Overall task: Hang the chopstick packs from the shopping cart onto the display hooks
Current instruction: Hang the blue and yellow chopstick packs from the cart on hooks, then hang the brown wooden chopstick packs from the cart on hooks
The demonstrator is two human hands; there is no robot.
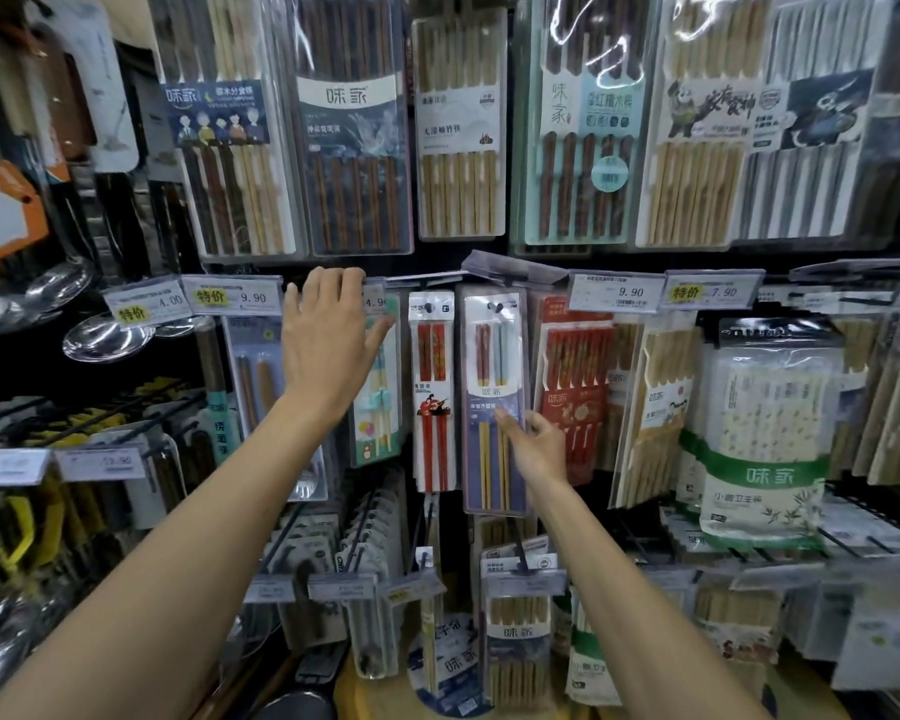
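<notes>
A blue-backed chopstick pack [494,366] with red, teal and yellow sticks hangs on a display hook [495,307] in the middle row. My right hand [533,445] touches its lower right edge, index finger stretched onto the pack, the other fingers loosely curled. My left hand [328,345] is raised with its fingers over the price rail at a tag [374,302], in front of a child's chopstick pack [378,397]. A narrow red chopstick pack [432,392] hangs between the two hands.
Large chopstick packs [354,122] fill the top row. A red pack [575,387] and a green-banded bag of disposable chopsticks [765,433] hang to the right. Metal ladles [105,337] sit at left. More packs [518,646] hang on lower hooks.
</notes>
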